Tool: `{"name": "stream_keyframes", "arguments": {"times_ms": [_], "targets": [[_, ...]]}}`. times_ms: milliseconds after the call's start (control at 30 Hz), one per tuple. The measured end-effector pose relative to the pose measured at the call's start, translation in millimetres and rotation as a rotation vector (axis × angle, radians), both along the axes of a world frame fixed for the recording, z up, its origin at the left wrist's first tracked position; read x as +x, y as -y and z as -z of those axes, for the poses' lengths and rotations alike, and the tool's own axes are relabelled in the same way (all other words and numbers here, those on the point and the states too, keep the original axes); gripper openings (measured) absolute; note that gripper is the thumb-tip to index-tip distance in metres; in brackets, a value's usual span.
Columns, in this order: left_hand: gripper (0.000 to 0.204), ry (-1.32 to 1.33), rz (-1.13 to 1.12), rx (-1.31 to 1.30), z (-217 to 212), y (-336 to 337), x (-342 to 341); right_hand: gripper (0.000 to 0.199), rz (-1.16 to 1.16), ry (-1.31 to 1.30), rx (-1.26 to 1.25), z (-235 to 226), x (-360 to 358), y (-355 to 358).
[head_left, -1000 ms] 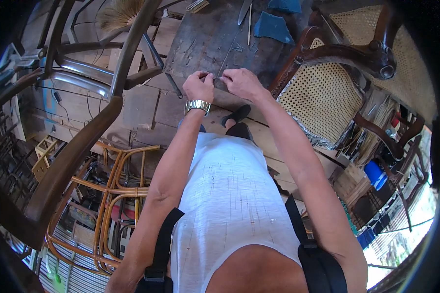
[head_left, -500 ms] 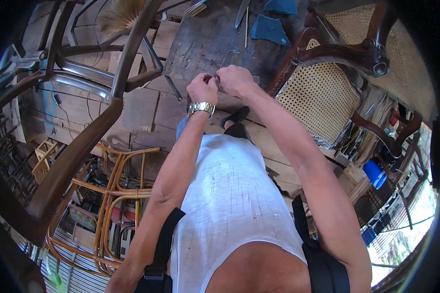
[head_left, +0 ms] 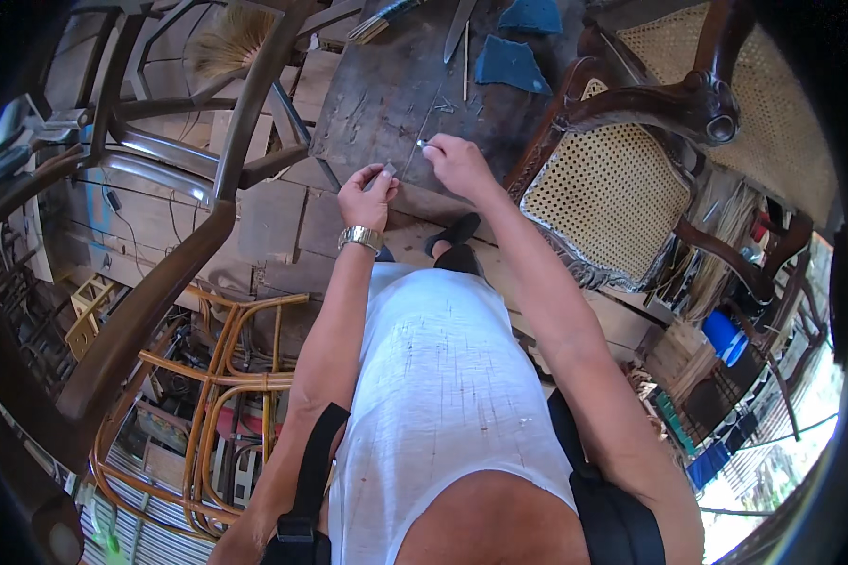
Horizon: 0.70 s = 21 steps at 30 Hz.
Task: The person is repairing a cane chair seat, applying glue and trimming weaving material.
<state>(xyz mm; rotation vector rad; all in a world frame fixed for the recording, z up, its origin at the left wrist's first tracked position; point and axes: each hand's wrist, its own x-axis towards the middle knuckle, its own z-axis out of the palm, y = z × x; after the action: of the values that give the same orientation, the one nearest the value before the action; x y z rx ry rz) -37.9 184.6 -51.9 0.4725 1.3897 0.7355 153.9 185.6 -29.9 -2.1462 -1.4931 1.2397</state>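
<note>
My left hand (head_left: 367, 196), with a metal watch on its wrist, pinches a small grey object (head_left: 387, 170) at its fingertips. My right hand (head_left: 454, 162) is closed on the end of a thin strand (head_left: 432, 115) that runs up across a dark worn wooden board (head_left: 386, 85). The two hands are a short way apart above the board's near edge. What the small grey object is cannot be made out.
A dark wooden chair with a woven cane seat (head_left: 608, 193) stands at the right. Blue cloth scraps (head_left: 509, 64) and a knife (head_left: 460, 28) lie on the board. Bent rattan frames (head_left: 231, 377) sit at lower left, a dark chair frame (head_left: 188, 245) beside them.
Both hands have moved up and apart: the right hand has drawn away to the right with the strand, while the left stays by the board's edge.
</note>
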Motion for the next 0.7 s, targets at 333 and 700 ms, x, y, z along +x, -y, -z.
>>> {"name": "stream_keyframes", "arguments": {"times_ms": [333, 700], "targets": [[0.023, 0.027, -0.021, 0.014, 2.9, 2.5, -13.6, 0.019, 0.411, -0.553, -0.114, -8.7, 12.4, 24.7], [0.019, -0.179, 0.193, 0.132, 3.3, -13.4, 25.9, 0.02, 0.453, -0.416, 0.006, -11.2, 30.8, 1.9]]}}
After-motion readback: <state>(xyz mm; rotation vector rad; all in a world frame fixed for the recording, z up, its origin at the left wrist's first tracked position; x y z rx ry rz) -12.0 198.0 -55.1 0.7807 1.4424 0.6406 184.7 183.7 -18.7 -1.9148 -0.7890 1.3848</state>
